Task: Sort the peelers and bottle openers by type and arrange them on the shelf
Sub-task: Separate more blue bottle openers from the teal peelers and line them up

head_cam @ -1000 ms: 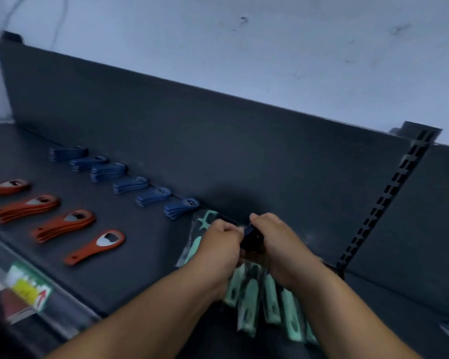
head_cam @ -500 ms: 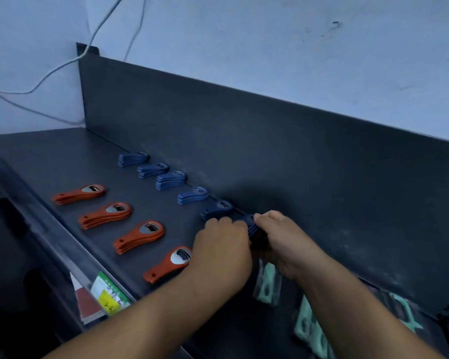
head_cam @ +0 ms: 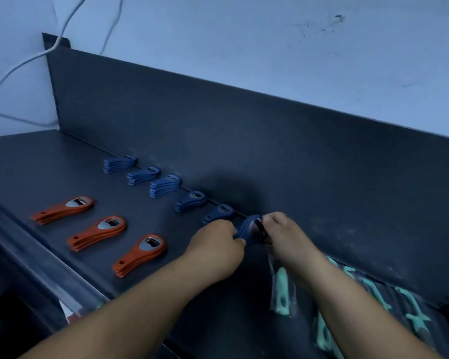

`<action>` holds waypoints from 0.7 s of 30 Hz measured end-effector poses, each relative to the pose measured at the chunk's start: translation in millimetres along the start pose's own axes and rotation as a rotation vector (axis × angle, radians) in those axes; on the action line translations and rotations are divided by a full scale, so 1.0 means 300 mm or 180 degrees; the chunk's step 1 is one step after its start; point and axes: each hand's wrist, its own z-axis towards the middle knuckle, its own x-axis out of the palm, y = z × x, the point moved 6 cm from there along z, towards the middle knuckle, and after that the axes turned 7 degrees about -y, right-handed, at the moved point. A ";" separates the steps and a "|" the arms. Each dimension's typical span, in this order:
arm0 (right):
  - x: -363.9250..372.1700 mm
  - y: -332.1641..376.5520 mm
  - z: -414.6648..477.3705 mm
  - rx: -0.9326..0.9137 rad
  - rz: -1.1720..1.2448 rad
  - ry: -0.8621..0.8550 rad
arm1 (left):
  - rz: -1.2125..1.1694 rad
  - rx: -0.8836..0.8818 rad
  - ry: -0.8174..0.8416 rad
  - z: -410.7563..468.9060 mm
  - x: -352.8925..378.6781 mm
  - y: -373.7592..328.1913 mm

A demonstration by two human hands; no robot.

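Note:
On the dark shelf (head_cam: pixel 36 164), several stacks of blue bottle openers (head_cam: pixel 163 186) run in a row along the back wall. Three stacks of orange bottle openers (head_cam: pixel 99 233) lie nearer the front edge. My left hand (head_cam: pixel 215 244) and my right hand (head_cam: pixel 283 234) together grip a small stack of blue openers (head_cam: pixel 249 228) at the right end of the blue row, close to the back wall. Mint-green peelers in clear bags (head_cam: pixel 281 291) lie under and to the right of my right forearm.
The shelf's upright back panel (head_cam: pixel 244 141) rises right behind the blue row. A price label strip (head_cam: pixel 70 304) runs along the front edge. White cables (head_cam: pixel 36 55) hang on the wall at the upper left. More bagged green peelers (head_cam: pixel 410 307) lie at the far right.
The view has swung left, showing more of the shelf. Both hands still hold the blue stack, now lowered to the end of the blue row; the fourth orange opener is hidden behind my left arm.

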 end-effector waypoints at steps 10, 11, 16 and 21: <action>-0.042 -0.148 -0.064 -0.0954 -0.3203 0.0608 | -0.0414 -0.0470 0.0156 0.065 0.052 0.019; -0.062 -0.156 -0.069 -0.0905 -0.3283 0.0572 | -0.0442 -0.0498 0.0205 0.065 0.070 0.011; -0.156 -0.193 -0.094 -0.0700 -0.3447 0.0471 | -0.0502 -0.0636 0.0343 0.069 0.172 -0.043; -0.211 -0.221 -0.110 -0.0622 -0.3353 0.0424 | -0.0415 -0.0734 0.0459 0.077 0.295 -0.104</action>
